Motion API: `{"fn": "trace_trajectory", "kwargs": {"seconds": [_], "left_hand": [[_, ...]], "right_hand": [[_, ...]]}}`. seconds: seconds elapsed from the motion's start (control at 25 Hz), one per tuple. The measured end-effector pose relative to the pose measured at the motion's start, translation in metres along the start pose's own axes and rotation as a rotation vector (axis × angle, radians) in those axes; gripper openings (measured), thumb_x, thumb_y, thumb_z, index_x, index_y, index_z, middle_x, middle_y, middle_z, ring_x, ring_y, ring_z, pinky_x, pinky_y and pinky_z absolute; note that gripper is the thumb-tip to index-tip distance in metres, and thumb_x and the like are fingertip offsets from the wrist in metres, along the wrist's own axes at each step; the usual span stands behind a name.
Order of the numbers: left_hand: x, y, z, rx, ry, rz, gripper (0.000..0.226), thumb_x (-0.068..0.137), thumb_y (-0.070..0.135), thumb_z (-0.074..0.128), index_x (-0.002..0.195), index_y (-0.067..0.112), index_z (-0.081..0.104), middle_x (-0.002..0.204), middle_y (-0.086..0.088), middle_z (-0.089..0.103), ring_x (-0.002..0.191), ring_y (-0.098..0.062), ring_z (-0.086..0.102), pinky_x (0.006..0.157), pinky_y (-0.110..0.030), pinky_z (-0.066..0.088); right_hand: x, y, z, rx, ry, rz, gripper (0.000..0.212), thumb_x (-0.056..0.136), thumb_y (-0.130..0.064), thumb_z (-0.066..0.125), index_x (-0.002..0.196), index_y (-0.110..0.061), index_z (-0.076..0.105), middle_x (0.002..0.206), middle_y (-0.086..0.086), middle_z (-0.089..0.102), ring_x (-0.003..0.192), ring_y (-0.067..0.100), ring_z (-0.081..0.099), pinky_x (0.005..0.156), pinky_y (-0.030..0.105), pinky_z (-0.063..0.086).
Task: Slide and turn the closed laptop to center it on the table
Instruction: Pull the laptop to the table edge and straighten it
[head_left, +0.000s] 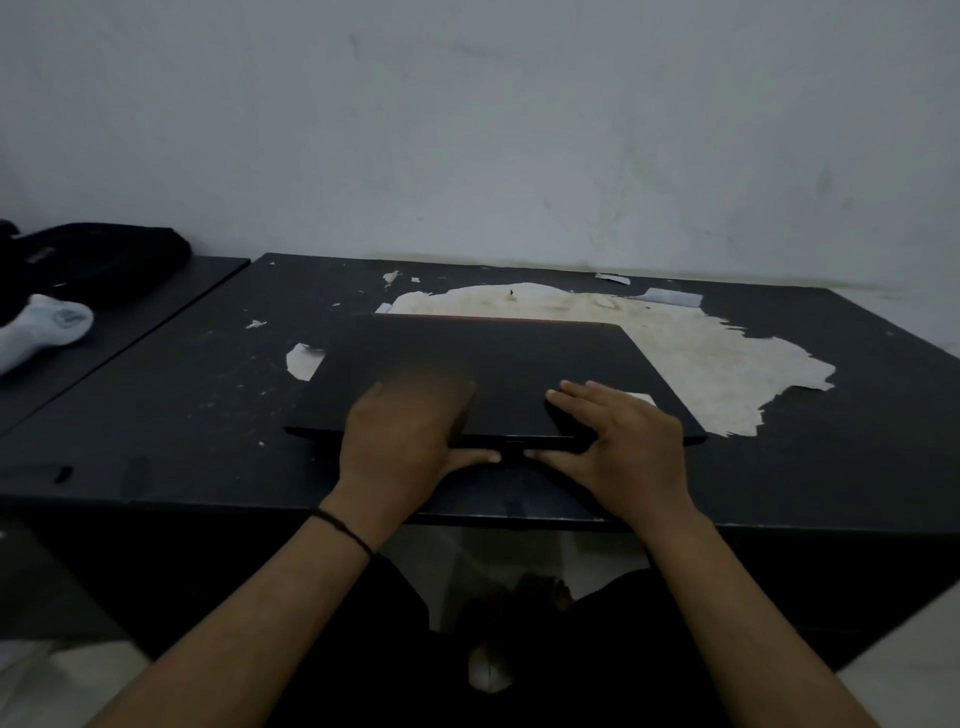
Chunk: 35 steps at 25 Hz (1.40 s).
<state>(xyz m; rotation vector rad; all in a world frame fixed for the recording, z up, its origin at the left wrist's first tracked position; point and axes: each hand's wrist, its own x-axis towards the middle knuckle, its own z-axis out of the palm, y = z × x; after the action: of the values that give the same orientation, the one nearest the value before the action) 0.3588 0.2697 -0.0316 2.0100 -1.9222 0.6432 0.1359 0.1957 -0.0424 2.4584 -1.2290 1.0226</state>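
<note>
My left hand (402, 434) and right hand (621, 441) both clamp the near edge of the flat, closed black laptop (498, 379), lying mid-table on the scuffed black wooden table (182, 395).

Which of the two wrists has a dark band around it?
The left wrist, below the left hand, wears a thin black band. The wrist of the right hand is bare. Both hands rest on the closed laptop.

A dim room: a plain whitish painted wall (519, 130), scuffed with faint marks, rises behind a black table (182, 405) whose top has peeled to a pale patch (701, 353) (edges ragged). A second black surface (156, 306) adjoins it at left. Pale floor (909, 686) below.
</note>
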Motion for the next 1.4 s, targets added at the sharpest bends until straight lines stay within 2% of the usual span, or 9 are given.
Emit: {"fn": "trace_trajectory", "kwargs": {"seconds": [0.12, 0.24, 0.48, 0.68, 0.88, 1.0, 1.12, 1.24, 1.4], "left_hand": [[-0.003, -0.001, 0.002, -0.037, 0.057, -0.004, 0.092, 0.066, 0.092, 0.034, 0.125, 0.031, 0.069, 0.125, -0.002, 0.071, 0.112, -0.028, 0.066, 0.084, -0.042, 0.055], [-0.003, -0.001, 0.004, -0.059, 0.051, -0.005, 0.093, 0.067, 0.094, 0.026, 0.126, 0.035, 0.068, 0.128, 0.002, 0.069, 0.116, -0.023, 0.064, 0.087, -0.039, 0.053], [-0.004, -0.004, 0.006, -0.105, -0.013, -0.046, 0.091, 0.063, 0.098, 0.032, 0.131, 0.044, 0.060, 0.137, 0.014, 0.061, 0.124, -0.015, 0.055, 0.093, -0.036, 0.048], [-0.004, -0.004, 0.005, -0.136, -0.009, -0.063, 0.093, 0.063, 0.098, 0.029, 0.131, 0.043, 0.061, 0.138, 0.014, 0.060, 0.125, -0.014, 0.054, 0.096, -0.037, 0.047], [-0.010, -0.002, 0.003, -0.270, 0.027, -0.119, 0.087, 0.073, 0.094, 0.027, 0.125, 0.037, 0.068, 0.135, 0.010, 0.063, 0.126, -0.015, 0.053, 0.103, -0.039, 0.043], [-0.021, -0.015, 0.005, -0.304, 0.204, -0.397, 0.063, 0.084, 0.074, 0.047, 0.119, 0.028, 0.072, 0.131, -0.002, 0.065, 0.126, -0.026, 0.050, 0.107, -0.048, 0.038], [-0.027, -0.034, 0.005, -0.417, 0.097, -0.774, 0.070, 0.079, 0.073, 0.057, 0.134, 0.030, 0.058, 0.145, -0.012, 0.049, 0.134, -0.035, 0.038, 0.114, -0.052, 0.029], [-0.028, -0.036, 0.005, -0.458, 0.027, -0.736, 0.075, 0.078, 0.075, 0.056, 0.138, 0.031, 0.054, 0.144, -0.013, 0.049, 0.133, -0.036, 0.041, 0.114, -0.050, 0.030], [-0.033, -0.039, 0.003, -0.484, -0.028, -0.679, 0.088, 0.066, 0.089, 0.053, 0.138, 0.039, 0.051, 0.149, -0.012, 0.043, 0.137, -0.034, 0.035, 0.114, -0.052, 0.032]], "right_hand": [[-0.001, -0.002, -0.003, 0.044, -0.027, 0.035, 0.069, 0.060, -0.074, 0.074, 0.115, -0.032, 0.076, 0.122, -0.008, 0.073, 0.115, 0.015, 0.067, 0.092, 0.036, 0.057], [-0.001, -0.002, -0.003, 0.077, -0.045, 0.047, 0.073, 0.060, -0.080, 0.066, 0.115, -0.033, 0.075, 0.124, -0.010, 0.072, 0.118, 0.012, 0.065, 0.094, 0.037, 0.056], [-0.001, -0.001, -0.001, 0.060, -0.109, 0.061, 0.077, 0.060, -0.089, 0.056, 0.117, -0.040, 0.072, 0.129, -0.018, 0.067, 0.125, 0.007, 0.059, 0.097, 0.036, 0.044], [-0.001, -0.001, -0.002, 0.139, -0.102, 0.120, 0.073, 0.066, -0.090, 0.052, 0.113, -0.038, 0.074, 0.126, -0.019, 0.069, 0.124, 0.004, 0.059, 0.104, 0.043, 0.048], [0.001, -0.001, -0.003, 0.206, -0.079, 0.187, 0.055, 0.080, -0.073, 0.058, 0.113, -0.033, 0.076, 0.125, -0.015, 0.071, 0.120, 0.006, 0.062, 0.101, 0.046, 0.051], [-0.010, 0.000, -0.001, 0.078, -0.049, 0.360, 0.070, 0.080, -0.079, 0.051, 0.126, -0.029, 0.068, 0.140, -0.003, 0.062, 0.131, 0.017, 0.053, 0.109, 0.047, 0.042], [-0.026, 0.001, -0.001, -0.026, -0.067, 0.661, 0.092, 0.076, -0.090, 0.037, 0.142, -0.027, 0.050, 0.156, 0.011, 0.041, 0.143, 0.034, 0.035, 0.115, 0.057, 0.030], [-0.029, 0.000, -0.006, 0.030, -0.099, 0.734, 0.100, 0.072, -0.092, 0.041, 0.147, -0.026, 0.043, 0.155, 0.016, 0.039, 0.141, 0.038, 0.036, 0.116, 0.057, 0.028], [-0.030, 0.003, -0.014, 0.164, -0.077, 0.715, 0.095, 0.067, -0.087, 0.057, 0.142, -0.030, 0.049, 0.150, 0.009, 0.045, 0.136, 0.033, 0.043, 0.109, 0.055, 0.041]]}}
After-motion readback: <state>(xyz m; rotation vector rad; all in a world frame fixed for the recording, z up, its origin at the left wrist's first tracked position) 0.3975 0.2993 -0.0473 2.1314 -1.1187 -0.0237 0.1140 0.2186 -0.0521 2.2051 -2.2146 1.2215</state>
